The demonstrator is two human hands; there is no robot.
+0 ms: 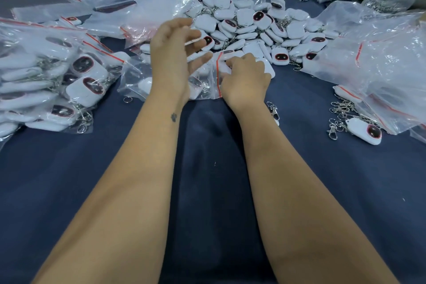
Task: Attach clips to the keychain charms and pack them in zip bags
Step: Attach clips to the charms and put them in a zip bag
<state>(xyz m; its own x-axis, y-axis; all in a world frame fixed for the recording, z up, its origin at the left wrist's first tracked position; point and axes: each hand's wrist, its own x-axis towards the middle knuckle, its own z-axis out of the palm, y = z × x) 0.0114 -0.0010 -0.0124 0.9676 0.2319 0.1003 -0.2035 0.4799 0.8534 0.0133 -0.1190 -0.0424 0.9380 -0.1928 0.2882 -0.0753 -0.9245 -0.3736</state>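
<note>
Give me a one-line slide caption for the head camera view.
Two bare hands, left hand open and right hand pinching a red-striped clear zip bag, before a pile of white keychain charms.

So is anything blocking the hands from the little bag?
No. The right hand already touches the zip bag by its red strip, and the left hand hovers open just above it.

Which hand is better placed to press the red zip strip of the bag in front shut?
Probably the right hand: its curled fingers already rest on the zip bag beside the red zip strip. The left hand hovers over the bag, fingers spread, apparently gripping nothing.
</note>
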